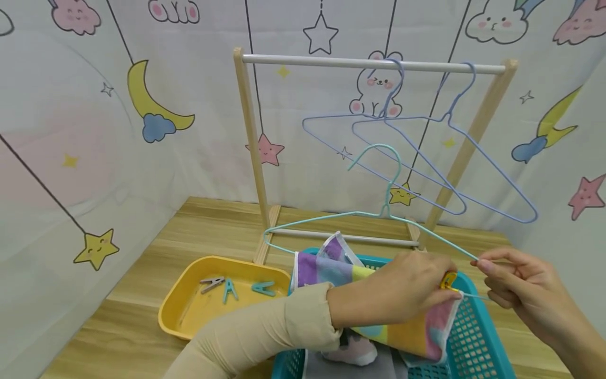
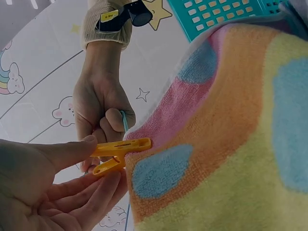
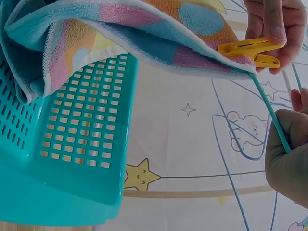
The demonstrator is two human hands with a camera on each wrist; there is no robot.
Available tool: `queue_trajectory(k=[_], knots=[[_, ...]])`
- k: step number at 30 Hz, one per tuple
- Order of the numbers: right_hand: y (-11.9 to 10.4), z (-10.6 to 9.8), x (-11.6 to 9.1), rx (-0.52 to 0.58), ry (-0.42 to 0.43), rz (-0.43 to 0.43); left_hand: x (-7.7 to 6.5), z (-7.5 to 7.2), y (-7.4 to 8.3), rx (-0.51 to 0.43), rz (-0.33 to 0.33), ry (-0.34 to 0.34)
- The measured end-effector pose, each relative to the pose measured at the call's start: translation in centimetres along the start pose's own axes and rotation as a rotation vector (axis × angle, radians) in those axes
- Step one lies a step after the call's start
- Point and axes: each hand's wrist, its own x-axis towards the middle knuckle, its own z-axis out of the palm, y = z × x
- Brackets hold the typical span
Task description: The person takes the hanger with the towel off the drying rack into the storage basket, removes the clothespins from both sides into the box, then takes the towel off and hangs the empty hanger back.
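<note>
In the head view a teal wire hanger is held over the laundry basket, its hook upward. A multicoloured towel hangs folded over its lower bar. My left hand pinches a yellow clothespin by its handles between thumb and fingers. The clothespin's jaws sit on the towel's corner, at the hanger's bar, in both wrist views. Just beyond, my right hand grips the right end of the hanger; its curled fingers show around the teal wire in the right wrist view.
Two blue hangers hang on a wooden rack behind. A turquoise basket with other cloth items stands below the towel. Left of it, a yellow tray holds several clothespins. A printed curtain surrounds the wooden surface.
</note>
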Motion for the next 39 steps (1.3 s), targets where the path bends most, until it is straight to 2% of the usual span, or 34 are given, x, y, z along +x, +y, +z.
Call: queue_trajectory(k=[7, 13, 16, 19, 22, 26, 31, 33, 35, 39], knots=[[-0.2, -0.2, -0.1, 0.017, 0.007, 0.006, -0.3, 0.1, 0.0, -0.019, 0.069, 0.083], [-0.3, -0.4, -0.3, 0.022, 0.0, -0.008, -0.4, 0.3, -0.1, 0.064, 0.195, 0.16], [-0.2, -0.4, -0.3, 0.026, 0.0, -0.013, -0.4, 0.2, -0.3, 0.11, 0.211, 0.169], [-0.1, -0.4, -0.4, 0.028, 0.011, -0.014, -0.4, 0.1, -0.4, 0.137, 0.215, 0.173], [-0.1, -0.4, -0.4, 0.026, 0.021, -0.01, -0.5, -0.1, -0.6, 0.107, 0.208, 0.185], [0.0, -0.6, -0.4, 0.023, 0.022, -0.005, -0.7, -0.3, -0.7, 0.008, 0.198, 0.211], [0.2, -0.8, -0.6, 0.023, 0.025, -0.011, -1.1, -0.8, -0.7, -0.044, 0.192, 0.232], [0.3, -0.9, -0.6, 0.019, 0.029, -0.007, -1.4, -1.1, -0.7, -0.042, 0.178, 0.228], [0.3, -0.9, -0.7, -0.03, 0.051, 0.016, -1.7, -1.5, -0.7, -0.058, 0.164, 0.22], [0.2, -1.0, -0.8, -0.082, 0.072, 0.041, -2.4, -2.2, -0.7, -0.095, 0.138, 0.162]])
